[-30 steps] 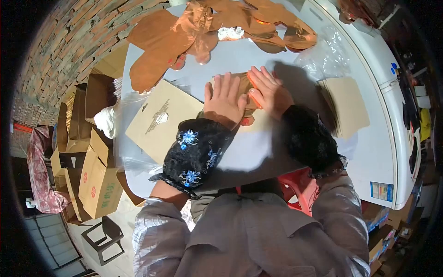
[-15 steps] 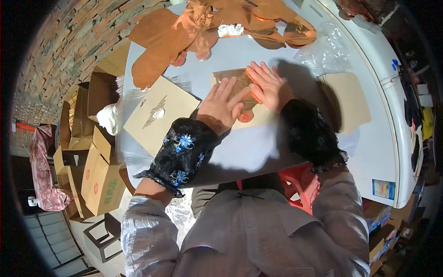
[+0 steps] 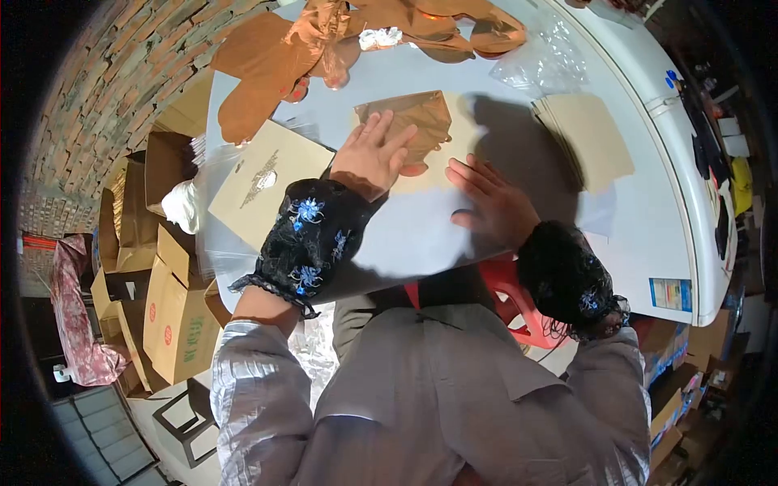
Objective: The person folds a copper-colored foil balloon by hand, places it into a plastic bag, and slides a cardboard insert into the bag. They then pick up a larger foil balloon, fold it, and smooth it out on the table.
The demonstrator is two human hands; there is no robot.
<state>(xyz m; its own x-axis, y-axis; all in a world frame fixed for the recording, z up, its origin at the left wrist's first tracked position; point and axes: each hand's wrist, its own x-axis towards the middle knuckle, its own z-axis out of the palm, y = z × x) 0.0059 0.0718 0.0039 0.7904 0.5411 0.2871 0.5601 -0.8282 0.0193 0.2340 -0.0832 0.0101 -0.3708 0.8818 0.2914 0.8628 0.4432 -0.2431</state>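
A folded brown sheer stocking lies over a beige card on the pale tabletop. Flat on the stocking's left part rests my left hand, open, fingers spread. My right hand is open and empty, just beyond the card's lower right side, its fingers pointing toward the card. To the left, near my left wrist, is another beige card with a dark printed design. A stack of beige cards sits to the right, past a dark shadow.
More brown stockings are heaped along the far edge, beside a small white bundle. Clear plastic bags lie at the far right. Open cardboard boxes stand left of the table, and a red stool is beneath its near edge.
My right hand has drawn back from the stocking toward me, to the lower right. My left hand stays on the stocking, now lying flatter. The view has shifted slightly.
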